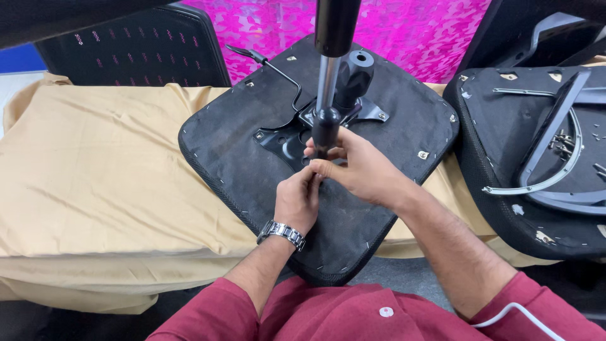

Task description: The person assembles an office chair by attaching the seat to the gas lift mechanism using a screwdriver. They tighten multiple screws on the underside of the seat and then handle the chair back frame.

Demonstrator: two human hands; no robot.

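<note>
Two hands meet at the middle of an upturned black seat pad [240, 158], which lies underside up on a surface draped in a tan cloth [101, 177]. The right hand [360, 170] is wrapped around the lower black end of a gas lift cylinder [327, 95], which stands nearly upright from the black metal mounting plate [284, 140] fixed to the pad; its fingers curl round the column just above the plate. The left hand [297, 201], with a steel wristwatch [281, 233] on its wrist, sits just below and touches the right, its fingertips pressed in at the foot of the cylinder; whether it pinches anything small there cannot be told. The cylinder's silver shaft rises toward the camera into a thicker black tube at the top edge of the view. A thin bent lever [271, 66] runs out from the plate toward the pad's far corner, and a black knob-like socket [355, 76] stands just beside the shaft. A second upturned seat [505, 170] rests to the right, near the first, carrying a curved grey metal bracket [549, 158]. A black chair back [139, 50] stands behind the cloth. Both sleeves are maroon.
</note>
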